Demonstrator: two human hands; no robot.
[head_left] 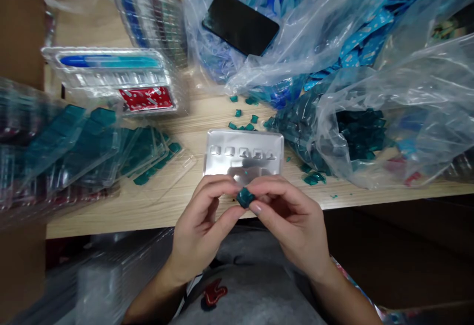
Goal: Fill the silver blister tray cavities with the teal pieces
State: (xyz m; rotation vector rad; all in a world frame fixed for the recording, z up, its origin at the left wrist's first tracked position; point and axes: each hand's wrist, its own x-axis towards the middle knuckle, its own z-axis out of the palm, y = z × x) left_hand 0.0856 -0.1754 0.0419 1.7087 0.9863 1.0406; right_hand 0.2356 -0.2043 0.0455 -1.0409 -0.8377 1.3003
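Observation:
My left hand [202, 226] and my right hand [292, 221] meet at the table's front edge. Both pinch one small teal square piece [245, 197] between thumbs and fingertips. Just beyond the hands lies a clear plastic blister tray [244, 153] with a row of small square pockets along its top. Several loose teal pieces [242, 126] are scattered on the wood past the tray.
A clear bag of teal pieces [355, 137] lies at the right. A black phone [240, 22] rests on a bag of blue packets behind. Packed blister packs [111, 75] and stacks of filled trays [74, 147] crowd the left. The wooden table [148, 206] ends just before my lap.

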